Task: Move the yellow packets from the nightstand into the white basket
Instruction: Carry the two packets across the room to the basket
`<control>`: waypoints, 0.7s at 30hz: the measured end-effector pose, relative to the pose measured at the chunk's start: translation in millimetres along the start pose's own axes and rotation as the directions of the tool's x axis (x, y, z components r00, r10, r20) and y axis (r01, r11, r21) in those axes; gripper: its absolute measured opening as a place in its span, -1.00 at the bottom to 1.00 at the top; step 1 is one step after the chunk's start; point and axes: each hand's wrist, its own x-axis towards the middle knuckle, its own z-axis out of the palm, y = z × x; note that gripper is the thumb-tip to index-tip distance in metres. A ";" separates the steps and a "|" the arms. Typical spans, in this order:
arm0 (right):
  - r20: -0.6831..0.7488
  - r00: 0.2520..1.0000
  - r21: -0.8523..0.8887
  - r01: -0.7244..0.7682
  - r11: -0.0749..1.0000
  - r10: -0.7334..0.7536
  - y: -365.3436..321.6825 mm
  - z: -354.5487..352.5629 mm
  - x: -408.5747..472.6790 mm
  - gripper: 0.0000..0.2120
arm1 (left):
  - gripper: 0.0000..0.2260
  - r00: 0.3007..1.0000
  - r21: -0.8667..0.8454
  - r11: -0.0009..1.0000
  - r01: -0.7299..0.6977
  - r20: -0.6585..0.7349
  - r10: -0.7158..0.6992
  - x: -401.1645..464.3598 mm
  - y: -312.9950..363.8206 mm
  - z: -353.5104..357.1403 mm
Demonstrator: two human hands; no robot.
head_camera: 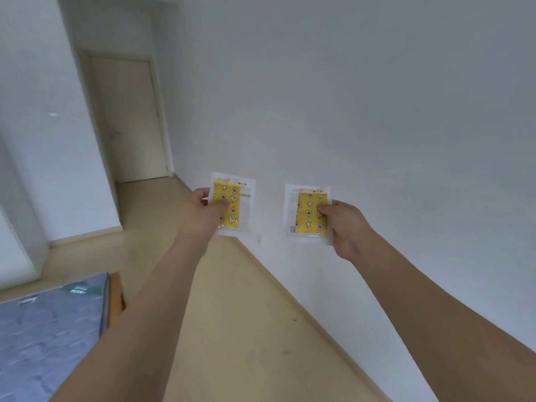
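A plain white wall [362, 97] is filling the right and far side of the view, a pale wooden floor [246, 329] is running along its foot toward a closed cream door [127, 120] at the far left, and the corner of a blue-grey mattress [49, 323] is showing at the near left. Neither the nightstand nor the white basket is appearing anywhere in this view.

The person is holding both arms out in front, well above the floor. The left hand [207, 214] is pinching the left yellow packet [233, 203] by its left edge, thumb pressing on the printed face and fingers curling behind. The right hand [345, 227] is pinching the right yellow packet [309, 213] by its right edge in the same way. The two packets are hanging apart from each other, side by side, in front of the wall.

Each packet is standing nearly upright, its long axis running up and down, its printed face turning toward the camera and its top edge pointing up.

Judging by this, the carrying step is under way: both packets are already off the nightstand and not yet in the basket. The next move is likely calling for turning to find the basket, bringing the packets over its opening and letting the pinches go.
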 end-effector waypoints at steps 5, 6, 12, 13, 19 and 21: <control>0.138 0.990 0.086 -0.021 0.996 0.009 21.8 69.4 113.7 -0.82 | -0.88 0.993 0.015 0.999 0.037 -0.114 -0.035 93.1 -48.8 2.1; 0.161 0.987 0.091 -0.026 0.996 0.011 27.6 84.2 137.7 -0.82 | -0.89 0.991 0.024 0.999 0.043 -0.127 -0.039 115.2 -57.7 3.0; 0.256 0.966 0.101 -0.058 0.993 0.030 43.4 169.7 279.9 -0.79 | -0.85 0.973 0.037 0.999 0.014 -0.231 -0.005 258.0 -82.4 3.1; 0.269 0.963 0.100 -0.056 0.993 0.028 42.0 183.5 301.3 -0.80 | -0.83 0.968 0.031 0.999 0.011 -0.253 -0.003 279.2 -83.4 0.2; 0.350 0.937 0.093 -0.021 0.995 -0.013 44.7 288.5 405.6 -0.84 | -0.84 0.938 0.134 0.990 -0.039 -0.337 0.082 393.2 -103.2 -25.7; 0.389 0.921 0.064 -0.031 0.997 0.004 53.1 326.7 433.0 -0.84 | -0.84 0.928 0.192 0.981 -0.023 -0.360 0.092 427.6 -117.2 -41.4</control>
